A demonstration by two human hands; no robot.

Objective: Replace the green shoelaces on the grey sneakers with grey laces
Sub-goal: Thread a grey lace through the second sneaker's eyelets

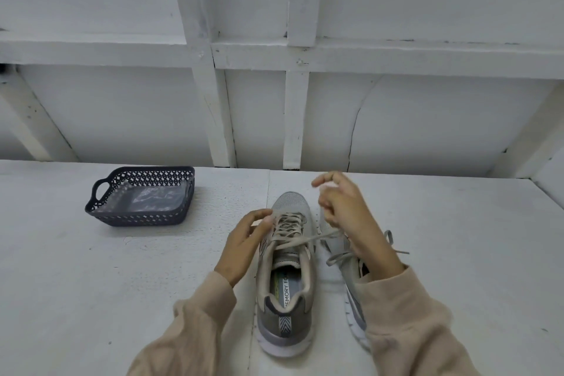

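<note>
Two grey sneakers stand side by side on the white table, heels toward me. The left sneaker carries a grey lace threaded through its eyelets. My left hand rests on that shoe's left side by the eyelets, fingertips pinching at the lace rows. My right hand is raised over the right sneaker and pulls one end of the grey lace taut to the right. The right sneaker is largely hidden by my right arm; a loose grey lace end lies beside it. No green lace is visible.
A dark perforated plastic basket with handles sits at the back left of the table, holding a clear plastic bag. A white framed wall rises right behind the table's far edge.
</note>
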